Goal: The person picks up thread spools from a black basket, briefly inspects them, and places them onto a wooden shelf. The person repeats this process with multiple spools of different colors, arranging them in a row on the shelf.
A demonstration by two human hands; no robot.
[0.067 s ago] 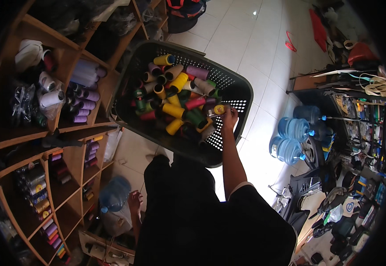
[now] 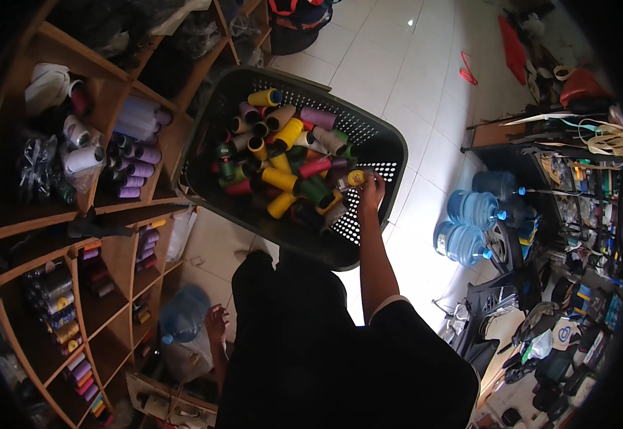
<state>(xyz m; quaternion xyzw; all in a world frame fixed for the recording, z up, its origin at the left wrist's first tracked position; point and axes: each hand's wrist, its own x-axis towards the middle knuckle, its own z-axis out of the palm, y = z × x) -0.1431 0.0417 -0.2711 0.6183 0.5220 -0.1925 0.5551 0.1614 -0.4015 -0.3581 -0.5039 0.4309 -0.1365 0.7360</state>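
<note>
Over the right end of a dark green perforated basket (image 2: pixel 291 77), my right hand (image 2: pixel 372 191) is closed on a thread spool (image 2: pixel 354 179) with a yellow round end. Below and left of it lie loose thread cones in yellow, green, pink, purple and grey, among them a yellow cone (image 2: pixel 280 179) and a green cone (image 2: pixel 316 191). My left hand (image 2: pixel 217 323) hangs low at my left side, holding nothing, its fingers loosely bent and apart. Closest to that hand is a blue water jug (image 2: pixel 185 313).
Wooden cubby shelves (image 2: pixel 104 204) with purple cones, bagged cones and small spools line the left. Several blue water jugs (image 2: pixel 474 207) stand on the tiled floor (image 2: pixel 390 79) at right, beside a cluttered rack (image 2: pixel 576 214). A dark bag (image 2: pixel 299 27) sits beyond the basket.
The spool in my right hand has tilted a little, its yellow end now turned slightly differently and showing more of its side. My left hand stays almost where it was.
</note>
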